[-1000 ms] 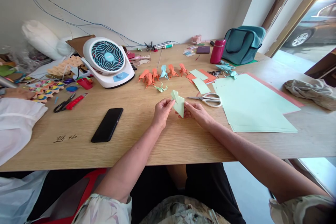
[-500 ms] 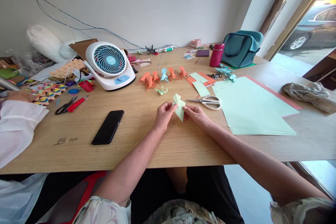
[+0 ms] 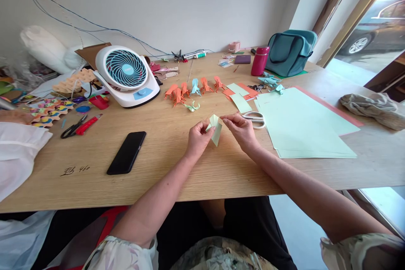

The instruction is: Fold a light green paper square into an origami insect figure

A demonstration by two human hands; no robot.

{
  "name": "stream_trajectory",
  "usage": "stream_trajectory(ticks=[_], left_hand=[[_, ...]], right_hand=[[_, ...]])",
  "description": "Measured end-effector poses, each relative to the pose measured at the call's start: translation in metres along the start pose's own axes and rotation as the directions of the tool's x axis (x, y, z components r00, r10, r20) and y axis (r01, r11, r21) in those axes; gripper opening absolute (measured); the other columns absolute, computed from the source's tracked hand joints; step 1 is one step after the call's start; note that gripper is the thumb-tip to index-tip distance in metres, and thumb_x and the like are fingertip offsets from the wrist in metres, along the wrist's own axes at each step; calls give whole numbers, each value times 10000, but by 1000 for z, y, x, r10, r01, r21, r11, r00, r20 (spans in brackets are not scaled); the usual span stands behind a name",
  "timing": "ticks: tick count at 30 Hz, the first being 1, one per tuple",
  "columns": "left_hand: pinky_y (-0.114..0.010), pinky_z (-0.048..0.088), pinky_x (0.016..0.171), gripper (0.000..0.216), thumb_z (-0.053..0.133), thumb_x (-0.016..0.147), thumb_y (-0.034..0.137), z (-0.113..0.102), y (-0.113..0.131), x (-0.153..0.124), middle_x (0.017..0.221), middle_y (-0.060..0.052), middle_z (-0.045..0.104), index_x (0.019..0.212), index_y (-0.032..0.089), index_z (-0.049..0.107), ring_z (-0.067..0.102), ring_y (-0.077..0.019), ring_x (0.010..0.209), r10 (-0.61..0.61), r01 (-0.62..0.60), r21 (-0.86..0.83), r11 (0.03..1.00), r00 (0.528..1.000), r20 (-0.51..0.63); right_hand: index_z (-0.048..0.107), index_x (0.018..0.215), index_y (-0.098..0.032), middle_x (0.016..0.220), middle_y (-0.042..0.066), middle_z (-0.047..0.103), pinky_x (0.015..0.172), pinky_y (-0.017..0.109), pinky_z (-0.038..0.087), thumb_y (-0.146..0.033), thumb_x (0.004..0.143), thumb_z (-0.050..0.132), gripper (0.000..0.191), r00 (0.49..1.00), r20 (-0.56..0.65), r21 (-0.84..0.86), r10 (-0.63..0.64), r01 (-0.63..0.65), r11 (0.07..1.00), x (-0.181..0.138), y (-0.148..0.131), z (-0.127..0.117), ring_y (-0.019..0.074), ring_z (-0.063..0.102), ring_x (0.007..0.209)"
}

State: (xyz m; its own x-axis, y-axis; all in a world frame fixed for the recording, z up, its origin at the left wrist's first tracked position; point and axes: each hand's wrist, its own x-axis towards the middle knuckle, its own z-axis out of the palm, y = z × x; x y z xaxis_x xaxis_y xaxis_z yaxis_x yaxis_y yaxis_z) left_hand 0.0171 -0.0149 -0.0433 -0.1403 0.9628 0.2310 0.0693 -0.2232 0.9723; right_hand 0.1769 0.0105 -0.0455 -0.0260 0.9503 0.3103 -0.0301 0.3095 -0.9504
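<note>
Between the two hands, just above the desk (image 3: 177, 168), a folded pale green paper (image 3: 215, 130) is held up, lower tip pointing down. Left hand (image 3: 198, 138): fingers (image 3: 206, 125) closed on the paper's left edge, same grip as half a second ago. Right hand (image 3: 242, 130): has lifted off the paper's right side and risen; fingers (image 3: 228, 117) now pinched at the top right corner of the fold, wrist higher than before. Paper stands more upright and looks narrower than in the earlier frame.

Just right of the right hand: white-handled scissors (image 3: 255, 119), now partly hidden behind the knuckles. Further right, a stack of pale green sheets (image 3: 303, 126) over a red one. Beyond the fingers, a row of orange and blue folded paper figures (image 3: 193, 88), unchanged. Left of the left hand, a black phone (image 3: 127, 152) lies flat, unmoved. Far beyond on the left, a white desk fan (image 3: 125, 74). Far beyond on the right, a red bottle (image 3: 260, 60) beside a teal bag (image 3: 291, 52).
</note>
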Motion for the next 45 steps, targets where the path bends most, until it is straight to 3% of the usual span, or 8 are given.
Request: stream_trajectory(ticks=[15, 34, 45], left_hand=[[-212, 325, 577, 308, 787, 719, 346, 4, 1, -5, 586, 56, 488, 609, 178, 554, 382, -86, 570, 27, -30, 82, 996, 999, 42], [-223, 282, 558, 369, 768, 745, 405, 6, -5, -3, 595, 56, 428, 613, 181, 507, 340, -92, 583, 40, -45, 56, 997, 995, 89], [-217, 292, 567, 334, 740, 764, 394, 5, -8, -3, 609, 64, 431, 651, 177, 513, 343, -84, 584, 38, -42, 48, 998, 996, 77]], right_hand=[[736, 824, -194, 863, 69, 716, 706, 327, 499, -523, 737, 763, 341, 1000, -7, -11, 15, -15, 1000, -4, -3, 5, 194, 622, 762], [671, 723, -198, 751, 30, 599, 634, 299, 435, -488, 789, 727, 302, 997, 7, -51, -83, 83, 995, -3, -6, 3, 156, 530, 683], [729, 835, -202, 790, 23, 625, 676, 305, 415, -475, 846, 659, 282, 996, 53, -76, -75, 78, 994, -1, -6, 0, 160, 535, 731]])
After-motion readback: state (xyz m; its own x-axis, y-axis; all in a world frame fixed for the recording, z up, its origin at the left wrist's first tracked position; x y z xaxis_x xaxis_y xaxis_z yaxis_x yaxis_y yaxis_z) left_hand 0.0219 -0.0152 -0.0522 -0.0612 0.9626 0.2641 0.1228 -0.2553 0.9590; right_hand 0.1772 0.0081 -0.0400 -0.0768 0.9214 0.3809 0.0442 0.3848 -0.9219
